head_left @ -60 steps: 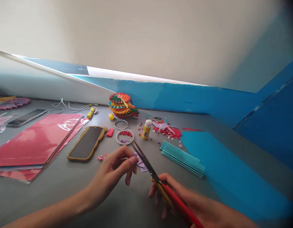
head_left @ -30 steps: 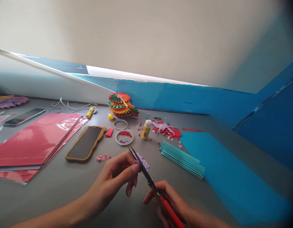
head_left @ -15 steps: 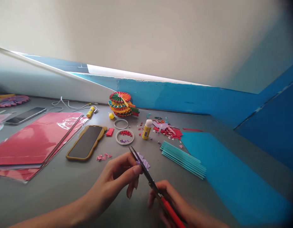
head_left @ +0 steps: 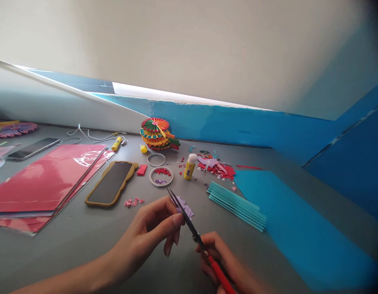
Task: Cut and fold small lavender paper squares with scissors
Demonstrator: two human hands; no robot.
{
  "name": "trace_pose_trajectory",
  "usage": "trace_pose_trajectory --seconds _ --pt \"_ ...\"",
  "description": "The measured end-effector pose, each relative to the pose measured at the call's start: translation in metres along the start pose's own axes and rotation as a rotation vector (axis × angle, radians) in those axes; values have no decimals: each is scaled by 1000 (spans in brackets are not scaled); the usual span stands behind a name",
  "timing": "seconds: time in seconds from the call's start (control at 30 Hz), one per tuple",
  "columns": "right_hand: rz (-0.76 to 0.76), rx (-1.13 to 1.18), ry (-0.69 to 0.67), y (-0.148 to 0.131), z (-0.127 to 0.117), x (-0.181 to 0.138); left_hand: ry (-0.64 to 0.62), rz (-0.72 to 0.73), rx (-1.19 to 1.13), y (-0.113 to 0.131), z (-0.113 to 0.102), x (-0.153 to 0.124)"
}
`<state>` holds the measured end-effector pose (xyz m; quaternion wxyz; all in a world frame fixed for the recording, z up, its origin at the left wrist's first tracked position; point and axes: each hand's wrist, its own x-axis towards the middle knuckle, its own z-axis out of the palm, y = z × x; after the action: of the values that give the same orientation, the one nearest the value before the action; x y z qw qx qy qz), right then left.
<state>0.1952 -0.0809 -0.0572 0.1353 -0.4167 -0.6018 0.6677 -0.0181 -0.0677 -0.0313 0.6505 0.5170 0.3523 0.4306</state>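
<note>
Two hands work together above the grey surface: the left hand pinches a folded lilac paper between thumb and fingers, while the right hand grasps red-handled scissors, their blades against the paper's edge
</note>
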Motion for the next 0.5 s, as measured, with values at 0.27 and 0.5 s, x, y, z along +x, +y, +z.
trace_pose_trajectory --seconds 0.27,0.5 --pt "-34 -23 50 -2 1 -6 2 1 -7 -1 0 0" --pt "-24 6 73 -6 2 -7 10 0 10 1 -1 1"
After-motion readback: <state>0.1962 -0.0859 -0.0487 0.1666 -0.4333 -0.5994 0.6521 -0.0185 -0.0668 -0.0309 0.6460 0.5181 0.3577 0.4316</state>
